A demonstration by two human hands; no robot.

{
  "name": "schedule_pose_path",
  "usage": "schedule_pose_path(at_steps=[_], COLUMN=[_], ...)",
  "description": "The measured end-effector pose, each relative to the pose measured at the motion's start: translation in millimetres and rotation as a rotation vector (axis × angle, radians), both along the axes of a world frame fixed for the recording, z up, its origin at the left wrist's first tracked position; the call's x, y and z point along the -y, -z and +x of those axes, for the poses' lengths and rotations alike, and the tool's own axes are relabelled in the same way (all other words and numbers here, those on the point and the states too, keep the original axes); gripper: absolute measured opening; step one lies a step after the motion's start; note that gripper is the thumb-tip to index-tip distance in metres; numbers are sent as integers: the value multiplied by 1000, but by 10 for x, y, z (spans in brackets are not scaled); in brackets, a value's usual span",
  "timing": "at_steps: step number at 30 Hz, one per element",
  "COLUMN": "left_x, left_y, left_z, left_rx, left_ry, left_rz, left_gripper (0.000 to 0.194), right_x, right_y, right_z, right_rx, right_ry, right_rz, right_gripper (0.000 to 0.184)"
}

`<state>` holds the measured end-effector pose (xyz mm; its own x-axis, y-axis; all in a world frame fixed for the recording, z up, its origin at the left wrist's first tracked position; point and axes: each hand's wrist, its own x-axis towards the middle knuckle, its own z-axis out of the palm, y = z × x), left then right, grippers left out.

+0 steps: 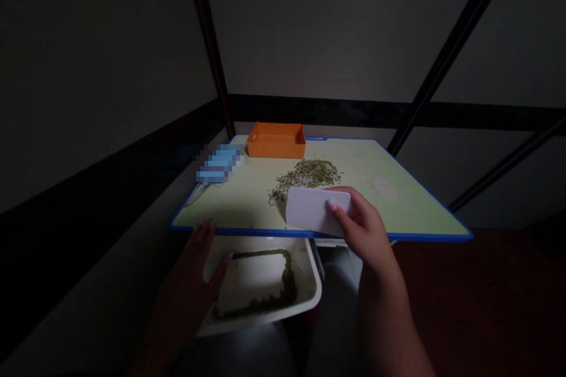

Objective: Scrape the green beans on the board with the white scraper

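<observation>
A white card [309, 210] stands on its long edge at the near side of a pale green board [247, 203], pinched at its right end by the right hand [365, 227]. The thumb presses flat on the face toward the wearer; the other fingers reach around behind, the index along the top corner. The card's long axis runs left to right across the board, its free end pointing left, its broad face turned to the camera. Just beyond it lies a scatter of green seeds [313, 172], with a faint pale patch [382, 187] to the right.

The left hand [192, 274] is empty, thumb parted from the fingers, fingertips at the board's blue rim and thumb over a white tub [315, 297] below, where dark green bits line the edges of the floor.

An orange box [276, 149] sits at the far edge. The right hand's other fingers are mostly hidden by the card, and the left hand is dim in shadow. A blue item [220, 164] at left is pixelated beyond reading, and the board covers the tub's far side.
</observation>
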<state>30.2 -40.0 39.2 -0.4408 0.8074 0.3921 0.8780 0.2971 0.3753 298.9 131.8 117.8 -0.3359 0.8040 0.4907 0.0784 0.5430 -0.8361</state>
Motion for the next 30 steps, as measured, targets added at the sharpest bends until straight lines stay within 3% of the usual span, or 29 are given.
schedule_pose_path(at_steps=[6, 11, 15, 21, 30], left_x=[-3, 1, 9, 14, 2], left_y=[-1, 12, 21, -37, -51], left_z=[-12, -13, -8, 25, 37], left_rx=[-14, -29, -30, 14, 33], left_ry=[4, 2, -2, -24, -17], left_rz=[4, 17, 10, -28, -31], left_gripper=[66, 66, 65, 70, 72], right_x=[88, 143, 198, 268, 176], right_y=[-20, -35, 20, 152, 177], right_z=[-39, -63, -227, -577, -633], right_rx=[12, -31, -111, -89, -42], right_ry=[-99, -100, -79, -203, -265], right_rz=[-48, -60, -74, -13, 16], right_gripper=[20, 20, 15, 14, 14])
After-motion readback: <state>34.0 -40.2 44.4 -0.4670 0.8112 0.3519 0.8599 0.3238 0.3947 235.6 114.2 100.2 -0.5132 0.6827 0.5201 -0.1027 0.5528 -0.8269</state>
